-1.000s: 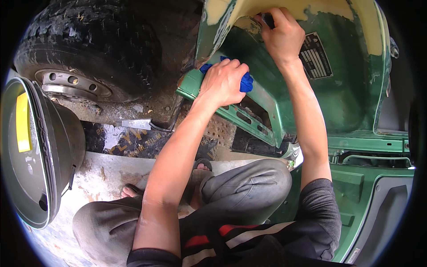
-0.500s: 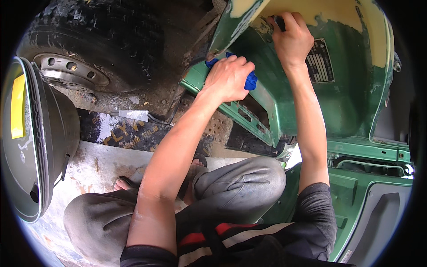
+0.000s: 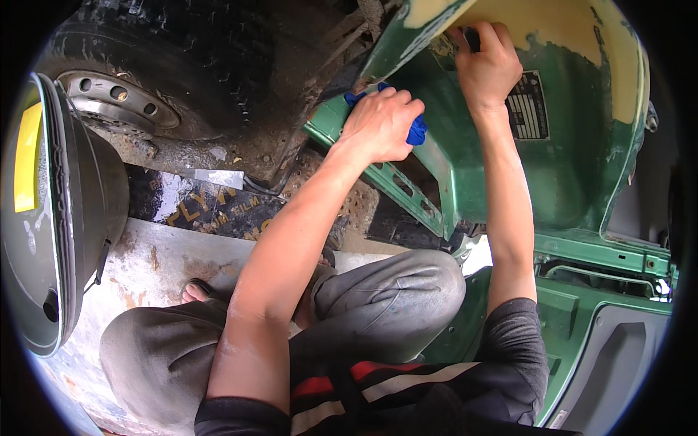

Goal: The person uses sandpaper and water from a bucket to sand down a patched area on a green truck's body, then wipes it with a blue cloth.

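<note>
Blue cloth (image 3: 417,131) is gripped under the curled fingers of the left hand (image 3: 382,127), at the green ledge (image 3: 325,123). A small dark object (image 3: 473,39), kind not discernible, is pinched in the bent fingers of the right hand (image 3: 491,76), near the lower edge of a cream patch (image 3: 542,22) on the green panel (image 3: 563,174). A dark plate (image 3: 531,105) is partly covered by the right wrist.

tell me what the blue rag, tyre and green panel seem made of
Blue rag: likely fabric, matte, from its soft bunched folds.
Tyre: rubber, most likely, dull black with moulded tread.
Green panel: probably painted sheet metal, fairly glossy, from its sheen and scraped paint edges, though plastic isn't ruled out.
</note>
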The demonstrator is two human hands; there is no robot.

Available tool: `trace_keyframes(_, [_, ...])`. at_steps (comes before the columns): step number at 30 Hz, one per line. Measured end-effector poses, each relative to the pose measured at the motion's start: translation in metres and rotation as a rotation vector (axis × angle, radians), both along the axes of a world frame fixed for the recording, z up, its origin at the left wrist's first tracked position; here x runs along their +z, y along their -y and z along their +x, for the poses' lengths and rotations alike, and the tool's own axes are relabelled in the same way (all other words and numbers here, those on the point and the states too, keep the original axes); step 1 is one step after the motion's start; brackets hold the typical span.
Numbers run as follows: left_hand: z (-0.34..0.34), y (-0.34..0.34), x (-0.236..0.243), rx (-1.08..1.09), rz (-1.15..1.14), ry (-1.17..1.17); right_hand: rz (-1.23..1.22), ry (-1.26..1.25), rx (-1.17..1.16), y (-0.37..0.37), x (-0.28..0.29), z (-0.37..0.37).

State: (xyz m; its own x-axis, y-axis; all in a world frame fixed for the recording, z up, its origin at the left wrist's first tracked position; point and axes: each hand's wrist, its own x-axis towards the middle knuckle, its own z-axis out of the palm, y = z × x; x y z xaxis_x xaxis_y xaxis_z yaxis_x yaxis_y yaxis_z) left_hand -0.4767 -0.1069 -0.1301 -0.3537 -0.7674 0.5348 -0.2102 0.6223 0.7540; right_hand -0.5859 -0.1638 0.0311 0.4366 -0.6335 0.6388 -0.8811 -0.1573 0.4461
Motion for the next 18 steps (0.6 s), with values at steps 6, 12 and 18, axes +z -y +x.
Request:
trace_keyframes(6, [0.001, -0.005, 0.005, -0.016, -0.009, -0.008, 0.009, 0.064, 0.075, -0.013, 0.003, -0.017])
trace_keyframes(12, [-0.004, -0.01, 0.006, -0.023, -0.037, 0.033, 0.045, 0.155, 0.122, -0.026, 0.003, -0.026])
trace_keyframes(18, [0.001, -0.005, 0.004, -0.005, -0.007, -0.056, 0.059, 0.183, 0.076, -0.022, 0.001, -0.029])
